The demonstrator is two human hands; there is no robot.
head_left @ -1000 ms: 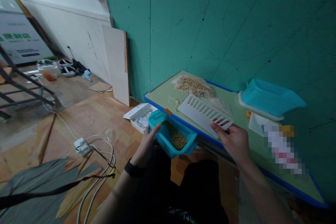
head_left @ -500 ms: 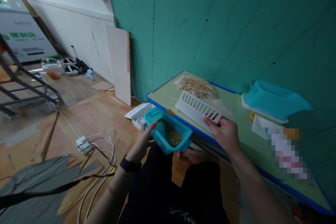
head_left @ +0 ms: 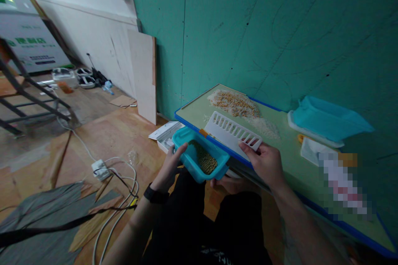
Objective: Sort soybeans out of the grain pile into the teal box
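My left hand (head_left: pixel 169 167) grips the near left end of a teal plastic tub (head_left: pixel 189 161) holding a heap of yellow beans (head_left: pixel 205 161); the tub hangs just below the table's front edge. My right hand (head_left: pixel 267 163) holds a white slotted plastic board (head_left: pixel 231 132) by its right end, lying flat on the green table (head_left: pixel 289 161) with its left end at the edge above the tub. Farther back on the table lies a spread of beans mixed with white grains (head_left: pixel 239 107).
A teal tub with a white lid (head_left: pixel 326 118) and a white packet (head_left: pixel 312 149) sit at the table's right, against the green wall. On the wooden floor to the left lie an open white box (head_left: pixel 164 134), a power strip with cables (head_left: pixel 101 169) and grey sheets (head_left: pixel 40 223).
My right hand has slid the white board left and nearer, toward the table edge over the tub. The tub has stayed in my left hand at much the same place.
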